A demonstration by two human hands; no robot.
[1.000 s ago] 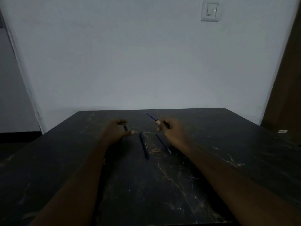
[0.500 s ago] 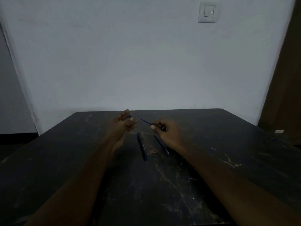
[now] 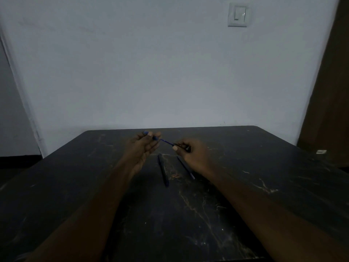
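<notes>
Above the dark table (image 3: 245, 186) my two hands meet. My left hand (image 3: 145, 146) pinches a small blue pen cap (image 3: 146, 132) between thumb and fingers. My right hand (image 3: 190, 154) pinches a thin blue pen refill (image 3: 166, 141), whose far end reaches into the cap in my left hand. On the table below lie a dark pen barrel (image 3: 163, 170) and a second thin blue pen piece (image 3: 186, 168), partly hidden under my right hand.
A pale wall rises behind the table, with a light switch (image 3: 238, 14) at the upper right. A brown door (image 3: 328, 91) stands at the right. A small white object (image 3: 321, 152) lies near the table's right edge.
Both hands rose off the table and came together. The refill's tip, earlier pointing free up and left, now meets the cap in my left hand. The pieces on the table stayed put.
</notes>
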